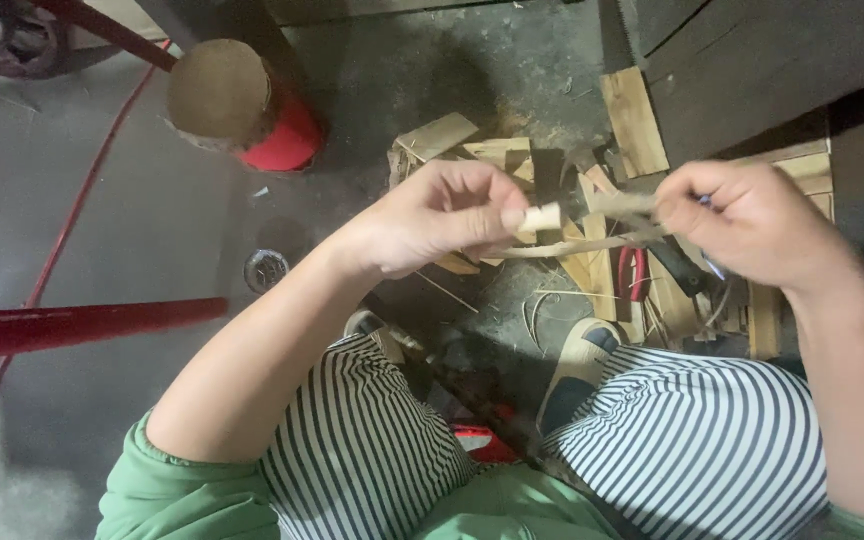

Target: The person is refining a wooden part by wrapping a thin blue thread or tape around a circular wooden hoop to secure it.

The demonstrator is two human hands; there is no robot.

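Two hands work above the floor (152, 230): the left hand (432, 215) pinches one end of a pale bamboo strip (577, 232), the right hand (742, 220) closes on the other, and scattered wood offcuts (632, 120) below suggest the splitting is well underway.

Red bar (82, 325) cut off left, pliers (632, 272) half hidden, right hand (742, 220) blurred

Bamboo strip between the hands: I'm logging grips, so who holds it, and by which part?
Both hold the bamboo strip: left hand pinches its pale left end, right hand grips the other end.
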